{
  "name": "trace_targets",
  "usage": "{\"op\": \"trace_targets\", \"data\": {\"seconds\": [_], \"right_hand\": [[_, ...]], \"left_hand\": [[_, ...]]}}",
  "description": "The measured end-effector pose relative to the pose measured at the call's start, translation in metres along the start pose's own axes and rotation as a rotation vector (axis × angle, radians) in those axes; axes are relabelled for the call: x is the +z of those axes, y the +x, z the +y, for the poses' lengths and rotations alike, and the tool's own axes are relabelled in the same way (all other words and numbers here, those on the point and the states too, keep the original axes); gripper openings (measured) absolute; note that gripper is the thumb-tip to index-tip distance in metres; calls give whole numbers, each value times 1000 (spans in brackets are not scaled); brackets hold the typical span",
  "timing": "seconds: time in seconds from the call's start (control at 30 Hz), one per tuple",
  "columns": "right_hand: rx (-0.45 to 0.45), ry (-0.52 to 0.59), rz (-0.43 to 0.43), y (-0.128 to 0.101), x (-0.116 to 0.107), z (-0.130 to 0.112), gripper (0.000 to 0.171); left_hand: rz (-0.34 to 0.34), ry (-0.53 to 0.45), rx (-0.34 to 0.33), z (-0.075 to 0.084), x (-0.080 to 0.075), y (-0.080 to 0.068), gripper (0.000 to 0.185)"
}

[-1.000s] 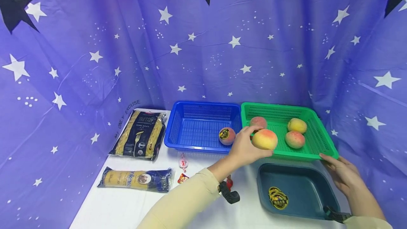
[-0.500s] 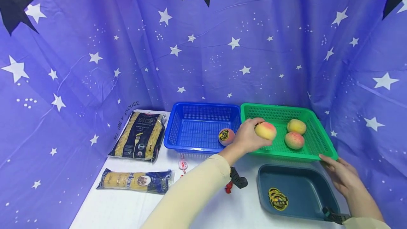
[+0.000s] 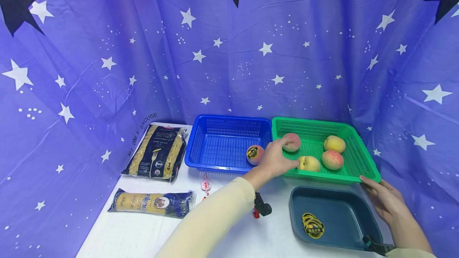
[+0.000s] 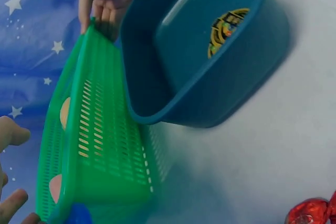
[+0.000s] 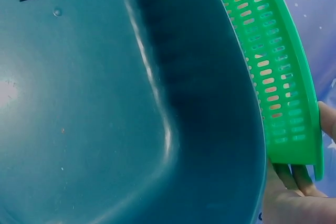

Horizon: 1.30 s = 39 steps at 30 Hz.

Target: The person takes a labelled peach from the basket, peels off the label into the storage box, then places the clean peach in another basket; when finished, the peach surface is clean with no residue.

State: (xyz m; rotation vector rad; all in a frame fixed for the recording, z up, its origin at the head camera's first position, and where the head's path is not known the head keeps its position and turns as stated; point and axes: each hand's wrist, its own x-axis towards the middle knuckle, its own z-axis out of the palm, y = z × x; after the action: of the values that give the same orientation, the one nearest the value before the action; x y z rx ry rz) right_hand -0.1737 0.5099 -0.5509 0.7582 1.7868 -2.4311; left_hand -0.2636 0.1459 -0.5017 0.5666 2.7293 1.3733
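Note:
My left hand [image 3: 275,160] reaches over the near left side of the green basket [image 3: 322,122], its fingers spread in the left wrist view and holding nothing. By its thumb tip lies a yellow peach [image 3: 310,164]; its fingertips overlap a pink peach [image 3: 292,142] behind. Two more peaches lie further right in the basket, a yellow one [image 3: 334,144] and a reddish one [image 3: 332,159]. My right hand [image 3: 389,200] grips the basket's near right corner, thumb at the rim and fingers underneath, as the right wrist view shows [image 5: 296,203].
Left of the green basket stands a blue basket [image 3: 222,146] with a stickered peach [image 3: 254,154]. A dark teal tub [image 3: 340,218] with black-and-gold stickers [image 3: 313,226] stands in front. Pasta bags [image 3: 155,152] lie at the left, wrapped candies [image 3: 206,185] on the white table.
The yellow peach that my left hand held over the green basket now rests inside it, let go. The left hand has drawn back slightly left. My right hand stays at the corner.

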Motion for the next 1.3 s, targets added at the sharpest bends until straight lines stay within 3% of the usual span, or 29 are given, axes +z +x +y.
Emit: {"op": "trace_targets", "data": {"seconds": [0.13,0.2,0.27,0.37,0.53,0.67,0.83,1.0,1.13,1.3], "right_hand": [[4,5,15,-5,4,-1,50],[20,-3,59,-10,10,-4,73],[46,-9,151,-16,18,-5,93],[39,-44,316,-28,36,-4,101],[-38,-145,547,-54,70,9,95],[-121,-163,617,-75,94,18,65],[-258,-144,583,-94,126,31,54],[-350,-117,479,-112,164,53,53],[-360,-105,351,-127,199,72,53],[-330,-155,207,-137,236,94,42]], "left_hand": [[7,2,-2,-1,-2,-6,77],[9,0,-3,1,-4,-9,74],[14,11,-2,5,-7,-13,71],[34,72,1,11,-15,-18,68],[57,215,-26,13,-38,-20,67],[34,247,-93,4,-57,-13,72],[-24,215,-193,-15,-71,-1,75],[-137,145,-308,-39,-77,16,72],[-265,33,-406,-58,-82,28,78],[-386,-51,-472,-75,-95,36,76]]}}
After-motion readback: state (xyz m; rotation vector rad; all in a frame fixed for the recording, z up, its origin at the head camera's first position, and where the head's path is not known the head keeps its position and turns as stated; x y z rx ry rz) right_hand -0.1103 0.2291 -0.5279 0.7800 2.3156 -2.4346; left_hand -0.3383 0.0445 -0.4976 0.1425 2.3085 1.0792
